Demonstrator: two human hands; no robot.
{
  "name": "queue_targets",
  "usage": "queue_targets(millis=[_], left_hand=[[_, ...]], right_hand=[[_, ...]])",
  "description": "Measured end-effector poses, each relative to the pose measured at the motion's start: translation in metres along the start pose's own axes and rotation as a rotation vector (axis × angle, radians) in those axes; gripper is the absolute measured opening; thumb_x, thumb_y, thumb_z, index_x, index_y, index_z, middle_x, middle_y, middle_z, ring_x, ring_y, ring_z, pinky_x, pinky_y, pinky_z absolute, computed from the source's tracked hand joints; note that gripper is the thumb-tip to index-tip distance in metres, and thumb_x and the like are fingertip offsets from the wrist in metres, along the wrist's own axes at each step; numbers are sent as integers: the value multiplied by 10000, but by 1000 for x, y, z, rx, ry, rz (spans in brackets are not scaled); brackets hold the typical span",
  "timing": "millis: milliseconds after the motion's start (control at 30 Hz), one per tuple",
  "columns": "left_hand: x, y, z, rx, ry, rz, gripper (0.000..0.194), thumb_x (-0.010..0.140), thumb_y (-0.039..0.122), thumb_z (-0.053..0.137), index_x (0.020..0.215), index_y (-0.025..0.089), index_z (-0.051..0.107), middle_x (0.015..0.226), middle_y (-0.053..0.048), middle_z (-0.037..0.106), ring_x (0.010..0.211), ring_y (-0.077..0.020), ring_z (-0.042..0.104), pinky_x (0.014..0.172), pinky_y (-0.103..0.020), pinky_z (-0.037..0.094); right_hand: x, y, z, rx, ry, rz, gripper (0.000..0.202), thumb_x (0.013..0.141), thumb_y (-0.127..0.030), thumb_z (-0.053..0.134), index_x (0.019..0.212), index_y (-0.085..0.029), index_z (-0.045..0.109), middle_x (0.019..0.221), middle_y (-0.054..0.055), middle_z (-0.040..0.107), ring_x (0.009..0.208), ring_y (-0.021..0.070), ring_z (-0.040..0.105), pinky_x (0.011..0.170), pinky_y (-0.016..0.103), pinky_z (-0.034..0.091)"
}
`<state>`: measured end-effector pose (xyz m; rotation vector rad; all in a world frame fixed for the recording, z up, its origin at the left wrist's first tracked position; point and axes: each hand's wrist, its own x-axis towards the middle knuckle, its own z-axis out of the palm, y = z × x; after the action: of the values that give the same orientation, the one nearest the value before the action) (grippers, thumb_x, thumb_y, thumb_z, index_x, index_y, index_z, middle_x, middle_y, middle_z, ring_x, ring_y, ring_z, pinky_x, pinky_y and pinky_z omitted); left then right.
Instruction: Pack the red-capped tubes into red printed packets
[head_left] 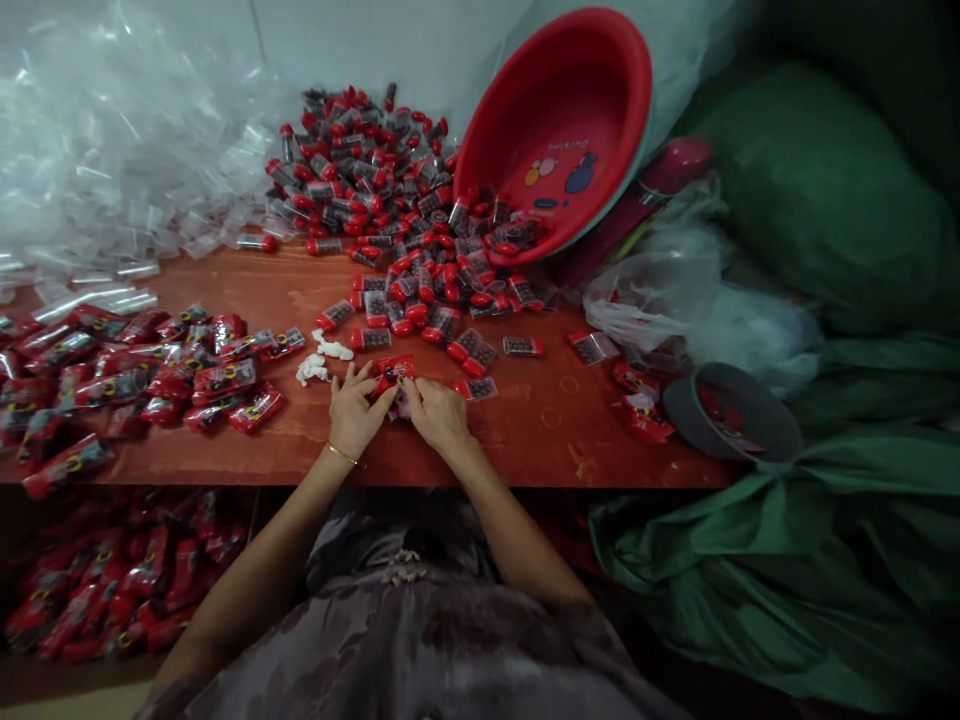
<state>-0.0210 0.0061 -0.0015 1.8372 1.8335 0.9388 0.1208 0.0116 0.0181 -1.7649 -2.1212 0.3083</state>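
Note:
A small red printed packet (393,370) is held low over the table between my two hands. My left hand (355,412) has its fingers and thumb closed on the packet's left side. From the other side my right hand (441,412) pinches the packet's near edge; the exact grip is partly hidden under the fingers. Small white crumpled pieces (334,347) lie just beyond my left hand. Close past my right hand are clear tubes with red caps and dark contents (475,388).
Filled red packets (225,378) are heaped at left, more in a box (135,590) below. Red-capped tubes (375,170) pile up behind, spilling from a tilted red basin (555,110). Clear plastic sleeves (135,130) fill the back left. A grey bowl (686,400) stands right.

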Motion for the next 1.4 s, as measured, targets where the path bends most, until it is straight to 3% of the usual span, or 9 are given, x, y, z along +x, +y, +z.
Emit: queue_targets(millis=[133, 333, 467, 600, 700, 833, 1033, 1200, 1400], left_hand=[[0, -2, 2, 56, 19, -15, 177, 759, 379, 647, 743, 204, 672, 1279, -130, 594, 1313, -342, 400, 1080, -582, 190], [0, 10, -3, -3, 162, 13, 454, 784, 387, 614, 1181, 169, 587, 1373, -180, 496, 1347, -317, 353, 1094, -548, 182], [-8, 29, -17, -249, 152, 37, 290, 821, 406, 556, 962, 191, 692, 1201, -115, 647, 1279, -278, 454, 1092, -467, 254], [-15, 50, -26, -611, -14, -180, 235, 695, 423, 693, 752, 198, 723, 833, -41, 729, 872, -229, 657, 848, -333, 474], [-15, 59, -26, -909, -102, -342, 243, 628, 391, 755, 710, 165, 722, 674, -18, 693, 659, -152, 610, 691, -267, 475], [-15, 64, -19, -1142, -96, -491, 295, 517, 350, 832, 705, 152, 719, 644, -3, 681, 621, -110, 589, 672, -241, 466], [-17, 69, -10, -1157, -151, -484, 319, 511, 380, 831, 708, 148, 736, 701, -23, 717, 636, -118, 610, 702, -257, 493], [-11, 68, -15, -1165, -47, -604, 386, 434, 394, 860, 690, 138, 728, 697, -30, 712, 627, -124, 625, 642, -254, 515], [-9, 65, -19, -1168, -68, -722, 452, 374, 392, 878, 685, 115, 703, 666, -32, 699, 553, -103, 613, 521, -202, 501]], right_hand=[[3, 9, 4, 123, 173, 11, 310, 936, -311, 420, 741, -185, 625, 821, 59, 667, 747, 148, 582, 663, 236, 366], [3, 21, 3, 543, 259, 42, 373, 900, -373, 415, 570, -204, 453, 544, -35, 478, 535, 104, 433, 552, 225, 330], [-7, 17, 0, 637, 261, 61, 381, 890, -415, 399, 567, -213, 411, 513, -50, 417, 505, 99, 394, 525, 227, 312], [-21, 5, -7, 659, 257, 6, 341, 897, -378, 393, 611, -210, 471, 569, -21, 483, 552, 120, 446, 562, 239, 354], [-29, -1, -12, 700, 247, -15, 290, 884, -360, 417, 659, -207, 517, 633, 0, 542, 604, 132, 489, 606, 247, 394], [-34, 3, -16, 784, 194, 9, 294, 890, -389, 422, 698, -201, 541, 629, -13, 553, 584, 121, 493, 583, 233, 400], [-39, 14, -14, 612, 203, -40, 368, 917, -410, 385, 624, -212, 488, 605, -12, 530, 601, 127, 506, 604, 238, 396], [-30, 52, -31, 372, 211, -38, 349, 950, -337, 305, 975, -201, 625, 921, 69, 664, 886, 193, 581, 828, 314, 434], [-15, 104, -45, -54, 38, 9, 446, 828, -369, 576, 1222, -161, 554, 1250, 118, 584, 1114, 291, 477, 916, 420, 379]])
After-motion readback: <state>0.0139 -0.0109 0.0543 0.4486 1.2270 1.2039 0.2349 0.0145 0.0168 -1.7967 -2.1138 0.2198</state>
